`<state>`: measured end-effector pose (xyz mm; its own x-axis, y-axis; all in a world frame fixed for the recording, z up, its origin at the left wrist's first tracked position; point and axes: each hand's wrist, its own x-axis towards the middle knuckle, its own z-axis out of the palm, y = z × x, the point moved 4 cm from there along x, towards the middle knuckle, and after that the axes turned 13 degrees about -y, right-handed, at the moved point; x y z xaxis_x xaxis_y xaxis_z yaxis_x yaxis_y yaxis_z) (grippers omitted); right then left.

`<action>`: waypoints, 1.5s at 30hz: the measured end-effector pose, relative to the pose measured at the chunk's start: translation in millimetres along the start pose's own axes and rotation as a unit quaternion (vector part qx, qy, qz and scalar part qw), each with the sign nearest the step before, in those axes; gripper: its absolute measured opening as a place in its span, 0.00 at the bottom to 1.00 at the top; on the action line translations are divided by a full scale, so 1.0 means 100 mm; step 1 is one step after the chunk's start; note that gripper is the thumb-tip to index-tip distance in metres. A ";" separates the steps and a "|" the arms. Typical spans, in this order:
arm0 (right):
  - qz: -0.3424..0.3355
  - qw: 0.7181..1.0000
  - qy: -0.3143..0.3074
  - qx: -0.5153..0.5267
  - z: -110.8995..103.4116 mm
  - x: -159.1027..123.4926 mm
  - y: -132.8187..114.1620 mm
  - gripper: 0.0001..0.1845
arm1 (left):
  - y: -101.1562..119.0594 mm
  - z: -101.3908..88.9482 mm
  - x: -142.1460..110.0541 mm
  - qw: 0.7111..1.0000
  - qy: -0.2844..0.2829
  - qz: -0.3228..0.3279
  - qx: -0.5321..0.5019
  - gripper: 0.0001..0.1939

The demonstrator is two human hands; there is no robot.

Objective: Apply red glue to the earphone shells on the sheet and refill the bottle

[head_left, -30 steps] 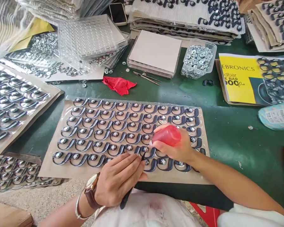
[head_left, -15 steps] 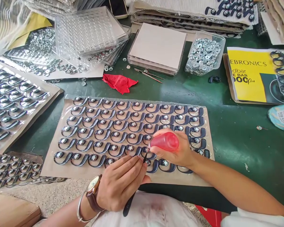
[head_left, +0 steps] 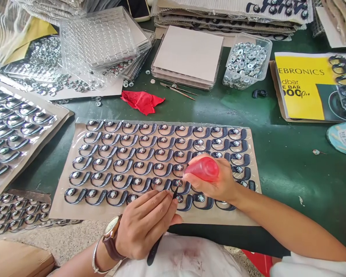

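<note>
A sheet (head_left: 60, 209) of dark ear-hook earphone parts (head_left: 112, 194) in rows lies in front of me, each part with a round silver piece. My left hand (head_left: 147, 221) is closed around slim black tweezers (head_left: 153, 252), whose tip touches or hovers just over one part (head_left: 177, 182) near the right of the middle. Close above that same part, my right hand (head_left: 219, 181) grips a red translucent squeeze bottle (head_left: 203, 169). The bottle is tilted, its narrow end toward the part; whether anything comes out I cannot tell.
A plastic tub (head_left: 248, 61) of small metal discs stands at the back, beside stacked clear trays (head_left: 187, 57). A red cloth scrap (head_left: 142, 102) and thin pointed tools (head_left: 178, 91) lie beyond the sheet. Another filled sheet (head_left: 14, 127) is at left, a yellow printed box (head_left: 301, 86) at right.
The bottle's narrow end has drawn slightly up and right from the part, leaving its round piece more visible. The tweezers stay at the same part. The whole view has shifted a little.
</note>
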<state>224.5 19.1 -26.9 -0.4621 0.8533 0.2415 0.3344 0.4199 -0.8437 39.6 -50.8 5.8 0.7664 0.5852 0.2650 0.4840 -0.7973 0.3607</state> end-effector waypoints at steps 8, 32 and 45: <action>-0.013 1.000 0.015 -0.011 -0.01 0.00 -0.01 0.10 | -0.01 0.00 0.00 1.000 -0.005 0.000 0.002 0.09; -0.034 0.999 -0.024 -0.017 0.03 -0.01 -0.02 0.14 | -0.27 -0.09 0.11 0.976 0.009 -0.087 -0.198 0.11; -0.048 0.998 -0.036 0.028 0.02 -0.02 -0.09 0.15 | -0.37 -0.11 0.15 0.964 0.010 -0.146 -0.220 0.06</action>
<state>221.0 12.8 -20.7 -0.5483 0.7845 0.2896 0.2396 0.4792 -0.8444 28.5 -10.5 5.9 0.6134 0.7820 0.1102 0.4482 -0.4597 0.7667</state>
